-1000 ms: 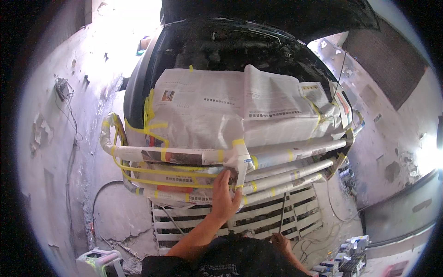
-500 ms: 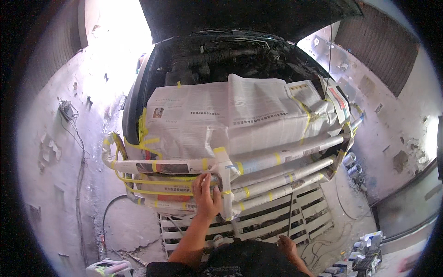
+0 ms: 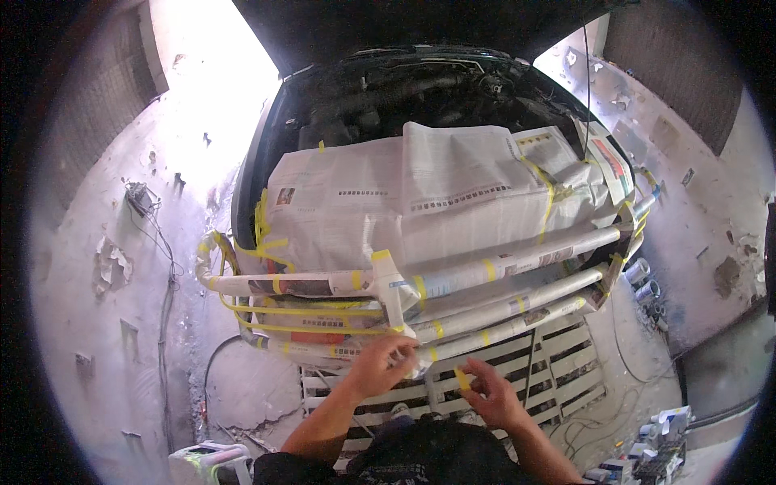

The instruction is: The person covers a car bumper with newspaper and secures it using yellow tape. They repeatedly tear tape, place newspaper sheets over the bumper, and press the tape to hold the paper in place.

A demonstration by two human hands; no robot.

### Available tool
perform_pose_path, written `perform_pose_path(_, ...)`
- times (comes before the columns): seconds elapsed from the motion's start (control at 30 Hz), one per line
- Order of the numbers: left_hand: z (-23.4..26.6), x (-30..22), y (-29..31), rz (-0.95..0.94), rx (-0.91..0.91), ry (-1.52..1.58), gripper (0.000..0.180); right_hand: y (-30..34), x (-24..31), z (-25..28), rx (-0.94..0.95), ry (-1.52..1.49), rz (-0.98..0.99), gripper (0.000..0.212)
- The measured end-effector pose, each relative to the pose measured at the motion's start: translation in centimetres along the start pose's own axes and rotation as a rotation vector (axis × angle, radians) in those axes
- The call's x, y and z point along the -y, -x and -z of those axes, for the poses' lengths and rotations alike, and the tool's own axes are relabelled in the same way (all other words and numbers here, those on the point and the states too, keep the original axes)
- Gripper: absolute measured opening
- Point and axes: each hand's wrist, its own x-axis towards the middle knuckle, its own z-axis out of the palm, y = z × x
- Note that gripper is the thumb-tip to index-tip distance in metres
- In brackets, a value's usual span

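Note:
My left hand (image 3: pixel 383 366) is closed at the lower end of the newspaper-wrapped upright (image 3: pixel 390 287) in the middle of a vehicle's front guard. Its fingertips pinch the loose newspaper (image 3: pixel 419 370) there. To its right, my right hand (image 3: pixel 493 394) holds a short strip of yellow masking tape (image 3: pixel 462 378) between thumb and fingers, apart from the guard. The guard's tubes (image 3: pixel 517 260) are wrapped in newspaper with bands of yellow tape. More newspaper sheets (image 3: pixel 339 194) cover the vehicle's front behind the guard.
The bonnet (image 3: pixel 420 24) is raised above the dark engine bay (image 3: pixel 388 101). Below the guard lies a slatted pallet (image 3: pixel 558 364). Cans (image 3: pixel 643 279) stand at the right. Boxes (image 3: pixel 663 428) lie at lower right, and a pale container (image 3: pixel 210 465) at lower left. Cables (image 3: pixel 166 323) run along the left.
My left hand has moved down from the side bars to the upright's lower end. My right hand has risen toward the guard, with the yellow tape strip now visible. The view has shifted slightly.

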Motion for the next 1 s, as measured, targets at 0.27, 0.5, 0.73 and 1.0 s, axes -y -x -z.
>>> perform_pose_path(0.27,5.3,-0.9,-0.7,-0.123,0.255,0.075,0.047,-4.6,5.3,-6.5,-0.019,0.042,0.621,0.075)
perform_pose_path(0.5,13.1,1.5,-4.0,-0.385,0.436,0.027,0.027,-7.6,8.1,-13.8,-0.265,0.136,0.618,0.068)
perform_pose_path(0.73,16.8,1.7,-6.5,-0.205,0.516,-0.167,0.015,-9.1,9.9,-18.3,-0.26,-0.132,0.276,0.065)
perform_pose_path(1.0,16.6,3.0,-11.5,-0.236,0.276,-0.381,0.013,-11.4,9.5,-19.1,-0.242,-0.551,0.265,0.065)
